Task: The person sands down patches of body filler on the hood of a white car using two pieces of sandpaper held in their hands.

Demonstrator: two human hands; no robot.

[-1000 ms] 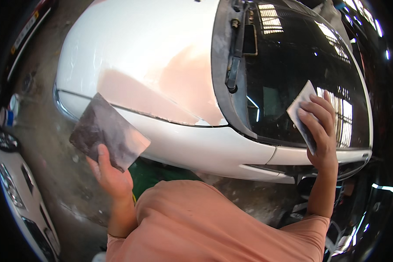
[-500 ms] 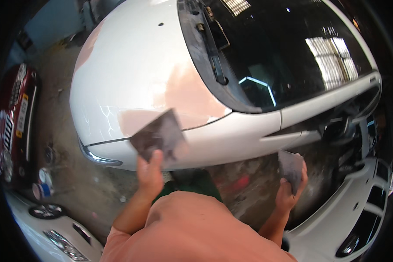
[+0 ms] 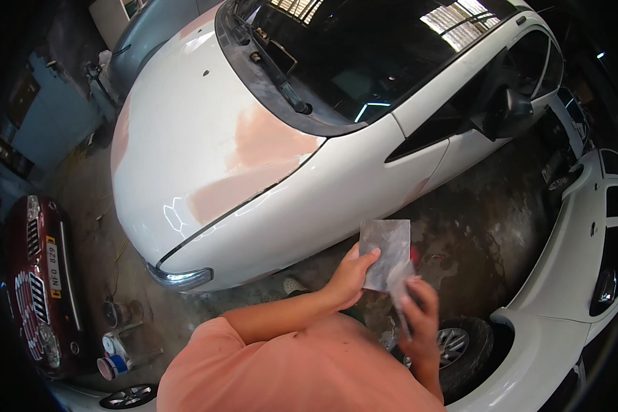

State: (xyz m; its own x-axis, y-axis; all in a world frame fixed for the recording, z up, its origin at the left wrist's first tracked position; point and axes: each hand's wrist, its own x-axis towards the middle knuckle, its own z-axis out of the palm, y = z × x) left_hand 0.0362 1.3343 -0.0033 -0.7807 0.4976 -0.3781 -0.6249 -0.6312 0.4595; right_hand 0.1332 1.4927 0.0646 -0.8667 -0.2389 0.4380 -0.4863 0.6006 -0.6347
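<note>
My left hand grips a flat, square grey plate with smeared markings, its thumb lying on the face. The plate is held up in front of my body, past the white car's near side. Close by on the right, my right hand is closed around a second, thinner grey plate, blurred and seen nearly edge-on. This second plate meets or overlaps the lower right corner of the first; I cannot tell if they touch. Beyond them, the white car's bonnet carries dull pinkish-tan patches near the windscreen and along its edge.
A dark red car stands at the left. Another white car is close on my right, its front wheel beside my right forearm. Tins sit on the floor at lower left. A black side mirror juts from the bonnet's car.
My left hand has brought its plate from over the bonnet's edge rightward. My right hand has drawn in toward it, so both plates are now together. The view has shifted too.
</note>
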